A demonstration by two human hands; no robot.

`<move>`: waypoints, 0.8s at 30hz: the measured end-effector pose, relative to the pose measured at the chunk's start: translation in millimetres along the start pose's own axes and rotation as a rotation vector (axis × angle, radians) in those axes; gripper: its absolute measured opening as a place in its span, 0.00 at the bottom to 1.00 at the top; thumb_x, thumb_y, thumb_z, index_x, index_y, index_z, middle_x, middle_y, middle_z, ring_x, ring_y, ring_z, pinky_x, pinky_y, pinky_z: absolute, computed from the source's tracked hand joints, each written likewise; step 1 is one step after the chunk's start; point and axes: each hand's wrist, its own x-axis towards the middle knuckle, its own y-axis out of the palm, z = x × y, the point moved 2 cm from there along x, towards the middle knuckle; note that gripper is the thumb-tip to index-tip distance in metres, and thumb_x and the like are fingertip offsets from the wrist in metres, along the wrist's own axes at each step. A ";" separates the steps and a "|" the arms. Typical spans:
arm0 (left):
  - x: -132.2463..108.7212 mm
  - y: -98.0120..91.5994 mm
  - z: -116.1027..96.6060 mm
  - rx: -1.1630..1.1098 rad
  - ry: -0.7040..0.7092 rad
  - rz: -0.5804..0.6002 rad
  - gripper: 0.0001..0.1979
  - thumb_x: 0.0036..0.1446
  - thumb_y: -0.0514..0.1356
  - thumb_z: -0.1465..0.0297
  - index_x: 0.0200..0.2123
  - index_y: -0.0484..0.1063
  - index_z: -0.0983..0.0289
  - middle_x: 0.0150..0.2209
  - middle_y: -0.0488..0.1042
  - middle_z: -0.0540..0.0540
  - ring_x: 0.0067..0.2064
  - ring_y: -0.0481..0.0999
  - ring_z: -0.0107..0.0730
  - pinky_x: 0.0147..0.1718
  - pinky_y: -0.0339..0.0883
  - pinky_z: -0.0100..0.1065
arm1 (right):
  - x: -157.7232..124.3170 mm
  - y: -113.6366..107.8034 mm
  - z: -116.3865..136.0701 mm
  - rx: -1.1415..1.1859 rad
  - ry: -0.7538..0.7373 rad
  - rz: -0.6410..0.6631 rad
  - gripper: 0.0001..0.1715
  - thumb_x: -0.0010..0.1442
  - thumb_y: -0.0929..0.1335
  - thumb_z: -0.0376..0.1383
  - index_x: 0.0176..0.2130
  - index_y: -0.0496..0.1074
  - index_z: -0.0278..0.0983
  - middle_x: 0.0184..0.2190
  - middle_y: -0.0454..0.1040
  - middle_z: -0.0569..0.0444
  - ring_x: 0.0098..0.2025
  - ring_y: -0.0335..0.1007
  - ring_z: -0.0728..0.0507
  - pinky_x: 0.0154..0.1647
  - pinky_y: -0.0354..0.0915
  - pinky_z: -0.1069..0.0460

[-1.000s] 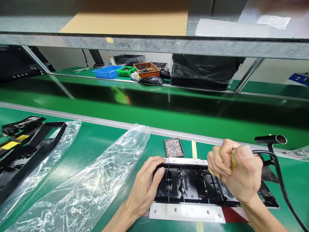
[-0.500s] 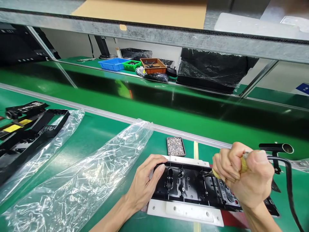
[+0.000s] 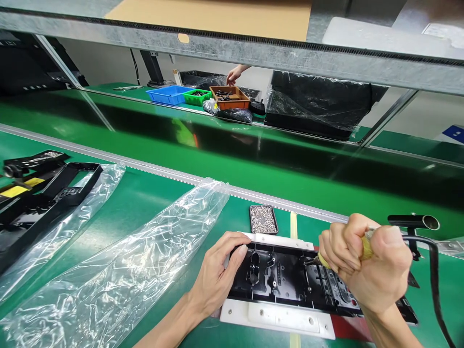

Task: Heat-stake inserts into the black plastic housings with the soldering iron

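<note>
A long black plastic housing point(image 3: 290, 280) lies open side up between white fixture blocks point(image 3: 277, 319). My left hand point(image 3: 221, 275) is closed round its left end, thumb and fingers on the rim. My right hand point(image 3: 366, 261) is wrapped in a fist around the yellow handle of a corded soldering iron point(image 3: 324, 261). The iron's metal tip points left, down into the housing near its far wall; whether it touches there, I cannot tell. A black cord point(image 3: 433, 270) runs from the fist's right side. Small metal pieces fill a black tray point(image 3: 263, 219) just behind the housing.
Clear plastic bags point(image 3: 145, 261) and black frames point(image 3: 54, 198) lie on the left. A black tube on a stand point(image 3: 413, 222) rises behind my right hand. Across the bench, another person's hand point(image 3: 235, 75) is over a brown bin point(image 3: 232, 102). A metal shelf point(image 3: 232, 58) spans above.
Another person's hand has appeared over the brown bin at the back. My two hands, the soldering iron and the housing stay nearly where they were.
</note>
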 end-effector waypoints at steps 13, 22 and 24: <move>1.4 1.3 -1.6 -0.015 0.014 -0.013 0.13 0.81 0.57 0.65 0.54 0.82 0.57 0.53 0.83 0.55 0.55 0.83 0.37 0.55 0.77 0.37 | -3.1 2.0 3.0 -0.018 0.004 -0.009 0.38 0.68 0.73 0.58 0.20 0.60 0.39 0.13 0.48 0.62 0.15 0.40 0.52 0.14 0.46 0.55; 1.1 1.0 -2.4 0.006 0.025 -0.013 0.12 0.81 0.57 0.66 0.55 0.82 0.55 0.52 0.83 0.54 0.54 0.84 0.36 0.55 0.78 0.36 | -1.7 3.8 1.7 -0.004 0.004 0.014 0.38 0.68 0.73 0.58 0.20 0.60 0.39 0.13 0.48 0.62 0.16 0.40 0.53 0.14 0.45 0.55; 1.0 1.0 -2.3 0.006 0.021 -0.011 0.12 0.81 0.57 0.66 0.55 0.82 0.55 0.53 0.83 0.53 0.54 0.83 0.36 0.54 0.78 0.36 | -2.0 3.2 1.5 -0.012 0.002 0.013 0.38 0.69 0.73 0.58 0.21 0.60 0.39 0.13 0.48 0.62 0.16 0.41 0.53 0.15 0.45 0.55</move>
